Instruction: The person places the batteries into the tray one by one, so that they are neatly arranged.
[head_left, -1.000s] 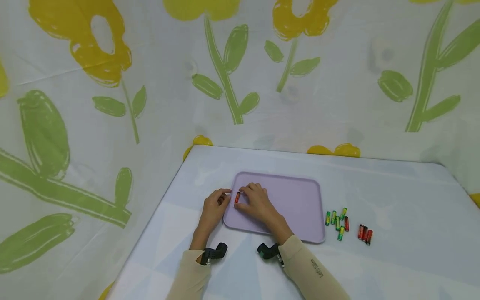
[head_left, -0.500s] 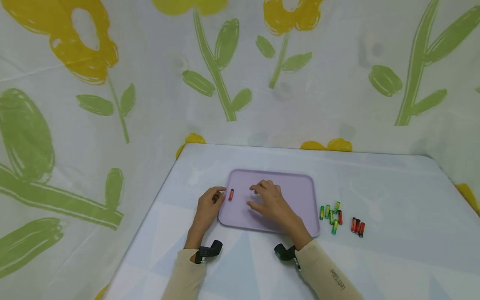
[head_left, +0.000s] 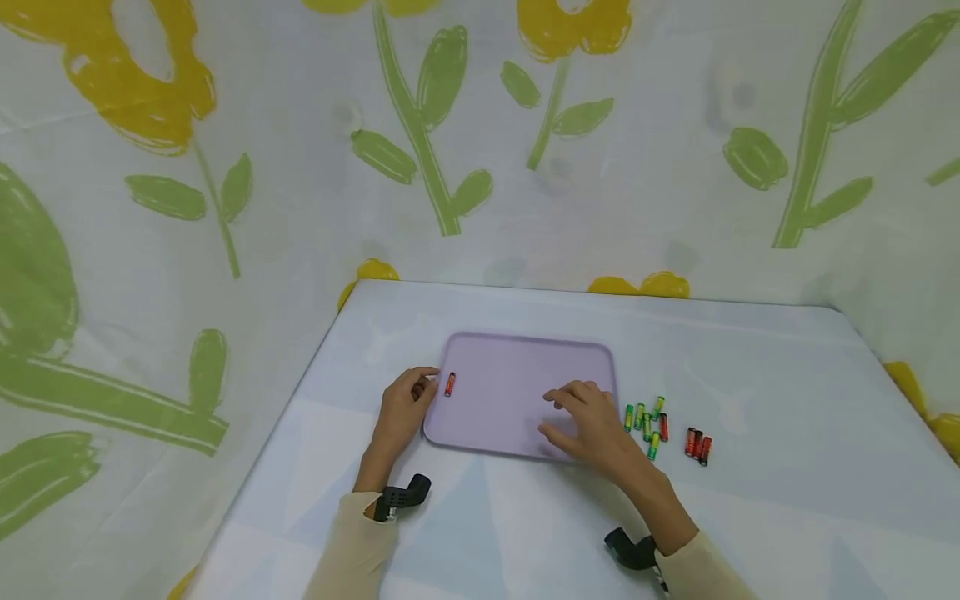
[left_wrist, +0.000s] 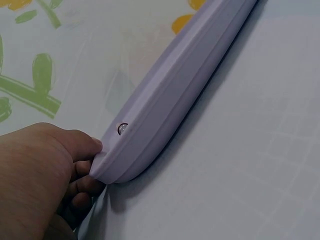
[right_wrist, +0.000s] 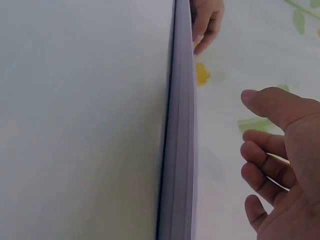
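A lilac tray [head_left: 525, 400] lies on the table. My left hand [head_left: 401, 406] holds its left rim; in the left wrist view the thumb [left_wrist: 90, 145] lies on the rim and the other fingers curl against its outer side. One red battery [head_left: 450, 384] lies inside the tray by that left side, and its end [left_wrist: 123, 129] peeks over the rim in the left wrist view. My right hand [head_left: 596, 423] is above the tray's right part, holding nothing, thumb and fingers apart and loosely bent, as the right wrist view also shows.
Right of the tray, several green batteries [head_left: 647, 427] lie loosely with a red battery [head_left: 663, 427] among them. Three red batteries [head_left: 698, 445] lie side by side farther right. A flower-patterned cloth [head_left: 300, 167] hangs behind and left of the table.
My right hand has let go of the red battery at the tray's left side and moved right across the tray. My left hand stays at the rim. The head view has shifted slightly.
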